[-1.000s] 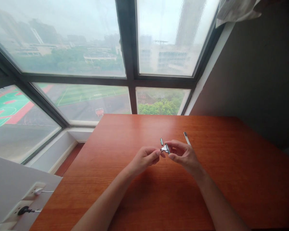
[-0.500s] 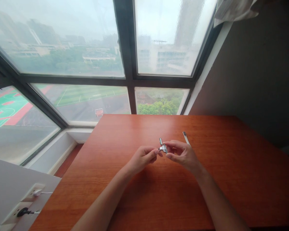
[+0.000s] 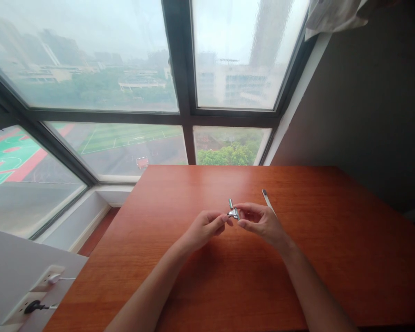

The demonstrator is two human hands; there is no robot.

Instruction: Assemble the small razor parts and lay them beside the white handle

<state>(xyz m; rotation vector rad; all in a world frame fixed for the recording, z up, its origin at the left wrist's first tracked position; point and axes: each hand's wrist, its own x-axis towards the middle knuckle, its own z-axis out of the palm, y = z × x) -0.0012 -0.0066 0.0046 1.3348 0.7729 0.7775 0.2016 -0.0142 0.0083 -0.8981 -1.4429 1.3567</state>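
Over the middle of the table, both of my hands meet at a small silver razor (image 3: pixel 233 214). Its short neck is pinched between thumb and forefinger of my left hand (image 3: pixel 207 228); the rest of the handle is hidden by those fingers. My right hand (image 3: pixel 259 220) grips the razor's head at its edges with thumb and fingertips. Just beyond the razor lies a small dark-and-green razor cartridge (image 3: pixel 230 203). Behind my right hand lies a slim white stick with a dark end, like a toothbrush (image 3: pixel 268 200), its near end hidden by the hand.
The reddish-brown wooden table (image 3: pixel 152 276) reaches to the large window (image 3: pixel 186 120). A grey wall (image 3: pixel 373 101) rises on the right. At lower left, wall sockets (image 3: pixel 24 309) hold a white plug and a black plug with cords.
Almost nothing differs. Both hands keep their grip on the razor, and only a very slight shift in view shows.
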